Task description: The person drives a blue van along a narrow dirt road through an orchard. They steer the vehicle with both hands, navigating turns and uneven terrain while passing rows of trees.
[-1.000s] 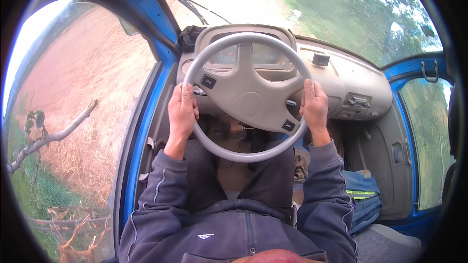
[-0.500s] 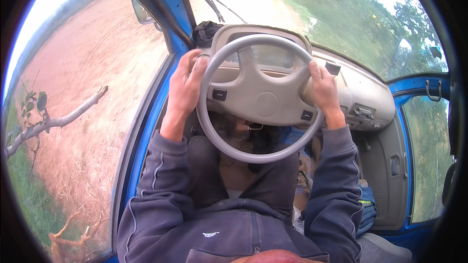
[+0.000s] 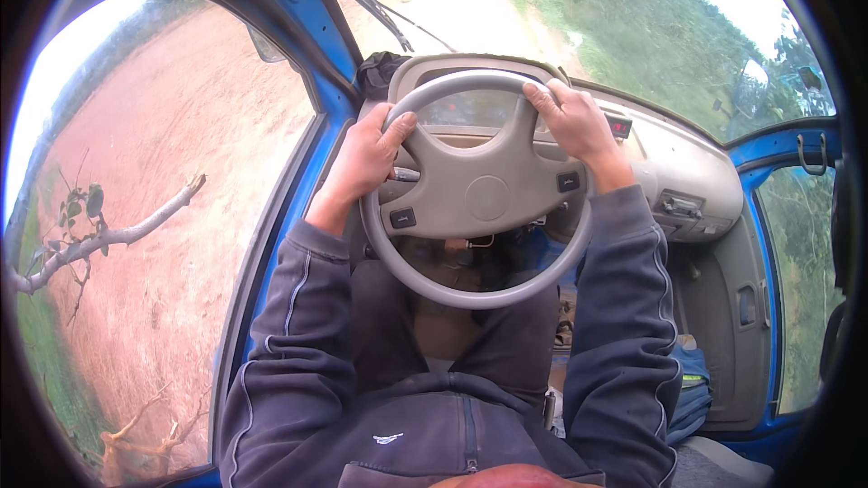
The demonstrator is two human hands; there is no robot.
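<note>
I sit in the driver's seat of a small blue vehicle, behind a grey steering wheel (image 3: 477, 192). My left hand (image 3: 366, 158) grips the wheel's upper left rim, thumb hooked over it. My right hand (image 3: 571, 122) grips the upper right rim near the top. Both arms wear dark blue sleeves with thin stripes. The instrument panel (image 3: 466, 108) shows through the wheel's upper opening. My legs fill the space under the wheel.
A grey dashboard (image 3: 674, 176) runs right toward the blue passenger door (image 3: 768, 307). Through the windscreen a dirt track (image 3: 461, 0) leads ahead between red earth and green bushes. A bare branch (image 3: 108, 235) lies outside the open left side. A blue bag (image 3: 692, 384) rests at the right.
Both hands have shifted up the wheel rim, the right one from the side to near the top. The view has tilted and the branch outside has moved up and back.
</note>
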